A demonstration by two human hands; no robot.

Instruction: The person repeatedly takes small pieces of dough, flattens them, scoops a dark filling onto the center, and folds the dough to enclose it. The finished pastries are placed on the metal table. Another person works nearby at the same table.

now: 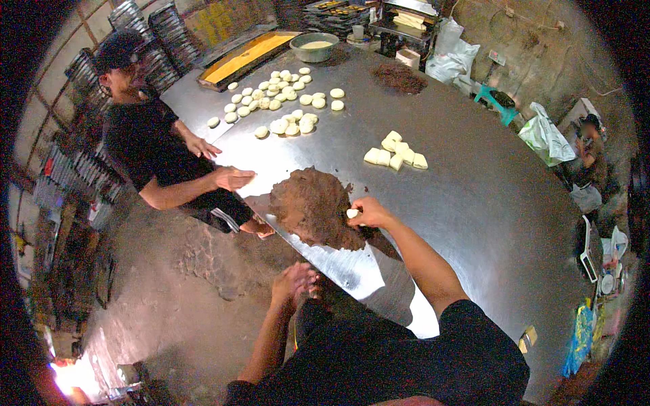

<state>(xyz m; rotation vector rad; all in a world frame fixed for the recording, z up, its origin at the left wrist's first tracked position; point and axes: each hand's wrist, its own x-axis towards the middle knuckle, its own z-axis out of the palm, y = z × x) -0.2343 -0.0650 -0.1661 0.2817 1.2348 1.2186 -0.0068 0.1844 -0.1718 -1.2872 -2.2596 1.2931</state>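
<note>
My right hand (370, 212) is closed on a small pale piece of dough (352, 213), at the right side of a large brown mound of crumbly filling (311, 206) on the metal table. My left hand (295, 284) is off the table's near edge, slightly blurred, its fingers loosely apart with nothing seen in them. Beyond the mound lies a small cluster of cut dough pieces (398, 151). Farther off, many round pale dough balls (274, 86) are spread over the tabletop.
A person in black (145, 128) stands at the table's left edge, hands near the mound. At the far side are a tray with a yellow surface (250, 55), a bowl (314, 47) and a dark crumbly heap (399, 78). A brush (527, 338) lies at the right.
</note>
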